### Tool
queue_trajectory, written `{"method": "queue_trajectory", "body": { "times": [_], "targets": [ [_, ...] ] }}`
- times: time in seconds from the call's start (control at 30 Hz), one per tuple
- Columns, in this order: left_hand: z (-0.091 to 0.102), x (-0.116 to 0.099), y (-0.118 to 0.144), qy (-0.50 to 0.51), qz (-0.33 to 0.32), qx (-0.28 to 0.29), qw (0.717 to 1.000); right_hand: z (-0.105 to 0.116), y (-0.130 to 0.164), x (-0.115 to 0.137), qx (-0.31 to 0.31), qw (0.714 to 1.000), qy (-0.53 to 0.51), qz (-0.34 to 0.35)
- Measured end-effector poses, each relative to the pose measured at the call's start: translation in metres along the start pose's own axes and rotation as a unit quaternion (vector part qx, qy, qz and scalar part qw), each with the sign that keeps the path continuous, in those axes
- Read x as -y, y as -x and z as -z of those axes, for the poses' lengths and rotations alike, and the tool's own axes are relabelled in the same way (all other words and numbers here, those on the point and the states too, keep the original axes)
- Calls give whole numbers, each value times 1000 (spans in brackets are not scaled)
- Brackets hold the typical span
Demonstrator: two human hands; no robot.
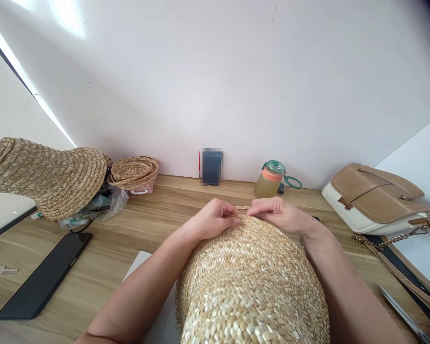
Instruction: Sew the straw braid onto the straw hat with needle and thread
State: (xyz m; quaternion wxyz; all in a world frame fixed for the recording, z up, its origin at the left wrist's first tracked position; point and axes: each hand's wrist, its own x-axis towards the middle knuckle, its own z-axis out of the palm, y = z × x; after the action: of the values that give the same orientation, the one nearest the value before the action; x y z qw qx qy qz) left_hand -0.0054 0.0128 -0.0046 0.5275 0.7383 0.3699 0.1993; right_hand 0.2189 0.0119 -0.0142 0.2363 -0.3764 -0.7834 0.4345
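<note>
- Two bare forearms reach forward from the near edge and converge over a woven straw hat (251, 282) that fills the near centre of the wooden table (157, 224)
- Left hand (215, 219) rests knuckles-up on the far rim of the hat, wrist bent slightly down, fingers curled shut and pinching the straw edge
- Right hand (277, 212) sits just beside it on the same rim, fingers bent inward and nipping a narrow braided straw strip (242, 208) that pokes out between the two hands
- Thumbs and fingertips of both hands nearly meet at the far edge of the hat; the forearms flank its crown on either side
- White sheet (139, 265) lies under the hat on the near left
- Dark phone (45, 277) lies flat at the left, with a small key (2, 272) further left
- Stack of straw hats (46, 174) sits far left over crumpled plastic, beside a basket of coiled straw braid (134, 171)
- Drink bottle with an orange band (270, 179) stands at the far wall, right of a blurred dark box (212, 167)
- Tan and white handbag (376, 198) lies at the right, scissors (403, 313) near right
</note>
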Motion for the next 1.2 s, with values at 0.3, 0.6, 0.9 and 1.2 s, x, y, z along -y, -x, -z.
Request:
{"method": "queue_trajectory", "body": {
  "times": [0.3,0.6,0.9,1.2],
  "targets": [
    [0,1,1,2,1,-2,1000,0,0,0,-13,1000,-5,-13],
    [0,1,1,16,-9,4,1000,0,1,-2,-7,1000,-20,14],
    [-3,-1,2,35,-1,23,999,0,1,-1,25,999,4,47],
    [-4,0,1,41,-9,26,999,-3,0,4,44,998,-31,13]
  ]
}}
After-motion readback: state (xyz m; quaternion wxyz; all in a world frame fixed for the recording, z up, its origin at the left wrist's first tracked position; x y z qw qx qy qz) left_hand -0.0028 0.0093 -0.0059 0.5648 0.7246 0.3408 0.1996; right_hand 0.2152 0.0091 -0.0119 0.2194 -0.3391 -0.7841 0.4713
